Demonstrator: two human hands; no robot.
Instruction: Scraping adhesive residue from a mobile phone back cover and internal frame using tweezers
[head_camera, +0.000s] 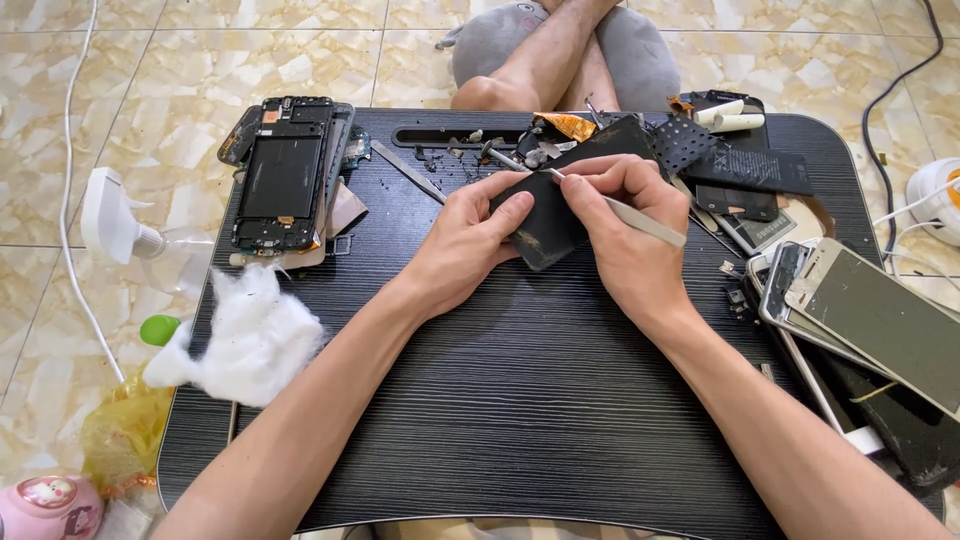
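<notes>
1. Black phone panel (560, 205) sits tilted near the middle of the dark low table (520, 400), toward its far edge, gripped by our left hand (465, 240) with the thumb pressed on its face.
2. Our right hand (625, 225) pinches metal tweezers (620, 208) like a pen, tip at the panel's far left edge.
3. We judge that scraping goes best with short, shallow strokes along the edge, the left thumb bracing close to the tip.
4. Both forearms angle inward from the near side, wrists low, fingers curled.
5. Left of us lie a disassembled phone frame (283, 180) and a cotton wad (255, 335); right, stacked phone screens (870, 315).
</notes>
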